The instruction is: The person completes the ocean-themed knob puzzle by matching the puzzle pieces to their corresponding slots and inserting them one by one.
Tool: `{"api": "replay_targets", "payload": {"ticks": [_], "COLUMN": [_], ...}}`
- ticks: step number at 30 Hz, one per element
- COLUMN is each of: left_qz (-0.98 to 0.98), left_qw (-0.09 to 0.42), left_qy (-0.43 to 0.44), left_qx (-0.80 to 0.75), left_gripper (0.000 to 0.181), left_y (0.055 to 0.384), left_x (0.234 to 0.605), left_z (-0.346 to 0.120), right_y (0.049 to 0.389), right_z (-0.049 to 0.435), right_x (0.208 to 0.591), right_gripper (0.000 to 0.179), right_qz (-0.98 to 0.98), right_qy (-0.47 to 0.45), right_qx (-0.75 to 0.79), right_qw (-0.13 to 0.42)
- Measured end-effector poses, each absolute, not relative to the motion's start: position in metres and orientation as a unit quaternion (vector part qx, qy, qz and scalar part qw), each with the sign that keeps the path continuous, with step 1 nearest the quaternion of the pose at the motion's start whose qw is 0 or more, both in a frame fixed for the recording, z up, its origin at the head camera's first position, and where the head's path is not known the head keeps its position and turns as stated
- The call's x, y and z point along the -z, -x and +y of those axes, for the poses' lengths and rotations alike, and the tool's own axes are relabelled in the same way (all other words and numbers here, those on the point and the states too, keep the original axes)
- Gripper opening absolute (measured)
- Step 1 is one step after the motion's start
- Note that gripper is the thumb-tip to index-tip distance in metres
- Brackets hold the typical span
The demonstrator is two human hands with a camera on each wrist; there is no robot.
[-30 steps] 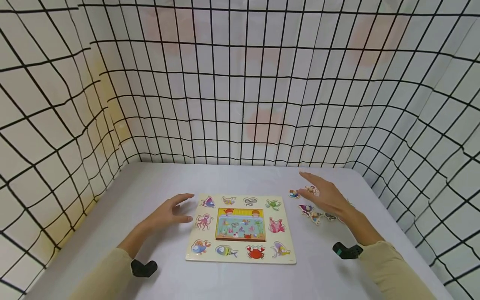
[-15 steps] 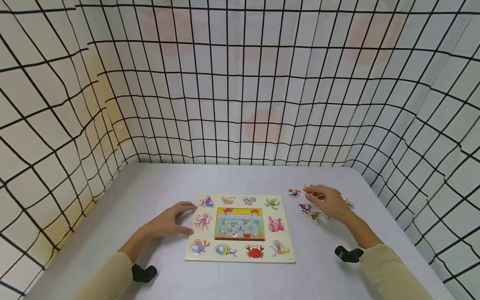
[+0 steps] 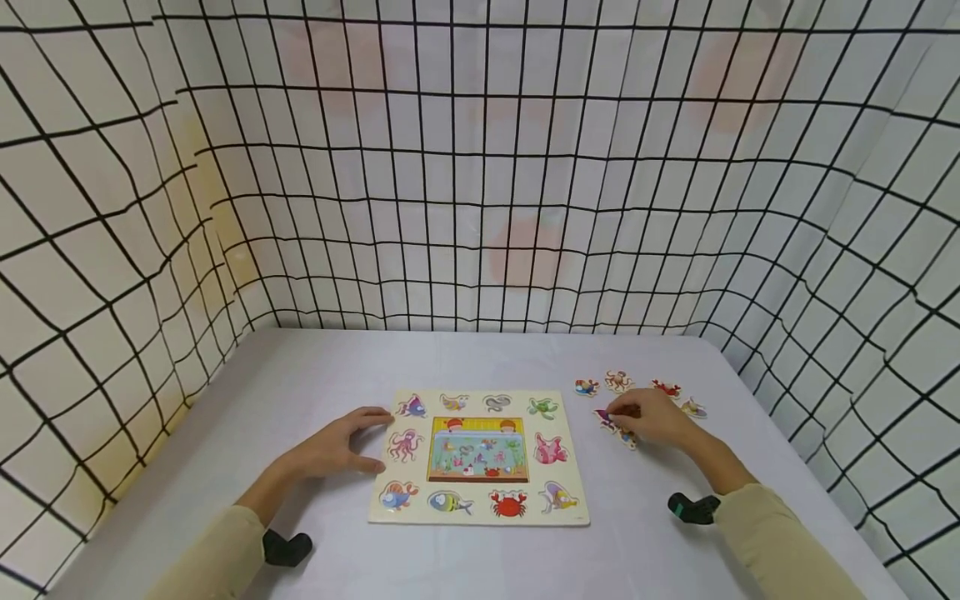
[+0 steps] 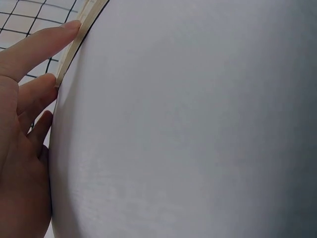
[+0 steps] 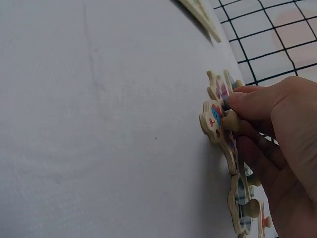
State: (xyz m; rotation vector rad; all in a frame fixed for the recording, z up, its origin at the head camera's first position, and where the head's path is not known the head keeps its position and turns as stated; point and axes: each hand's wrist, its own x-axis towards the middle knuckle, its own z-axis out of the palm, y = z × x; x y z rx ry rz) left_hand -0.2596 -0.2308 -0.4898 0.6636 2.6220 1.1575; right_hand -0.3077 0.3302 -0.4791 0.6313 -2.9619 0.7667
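My left hand (image 3: 337, 446) rests at the left edge of a wooden peg puzzle board (image 3: 482, 504) printed with sea animals around an aquarium picture. Its thumb and fingers are spread apart, and the left wrist view shows fingertips touching the board's edge (image 4: 74, 47). To the right of the board, my right hand (image 3: 651, 417) pinches a purple fish puzzle piece (image 3: 602, 417) between thumb and fingers. In the right wrist view a blue-and-red piece (image 5: 212, 121) with a wooden knob (image 5: 230, 120) lies close to that hand. My fingers partly hide the pieces under them.
Beyond the right hand lie an octopus piece (image 3: 618, 382), a blue-and-orange piece (image 3: 587, 387), a red crab piece (image 3: 666, 388) and a yellowish fish piece (image 3: 694, 408). White walls with black grid lines surround the white table (image 3: 480, 358) at the back and sides.
My right hand has come down from above the pieces, its fingers closing, and moved nearer to me onto the purple fish piece. My left hand has moved slightly to meet the board's edge.
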Motion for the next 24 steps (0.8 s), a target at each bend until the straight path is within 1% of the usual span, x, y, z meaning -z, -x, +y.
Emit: {"api": "replay_targets", "payload": {"ticks": [18,24], "left_qz": [0.891,0.889], "left_qw": [0.101,0.102], "left_qy": [-0.219,-0.218], "left_qx": [-0.384,-0.39], "left_gripper": [0.082,0.082], "left_y": [0.258,0.258], "left_x": [0.49,0.49], "left_z": [-0.232,-0.232], "right_y": [0.313,0.315], "right_z": [0.324,0.314], "right_x": [0.47,0.461], "right_gripper": [0.011,0.011], "right_qz": [-0.947,-0.941], "right_qy": [-0.229,-0.244], "right_qx": [-0.225,-0.234], "right_qw": [-0.023,-0.006]}}
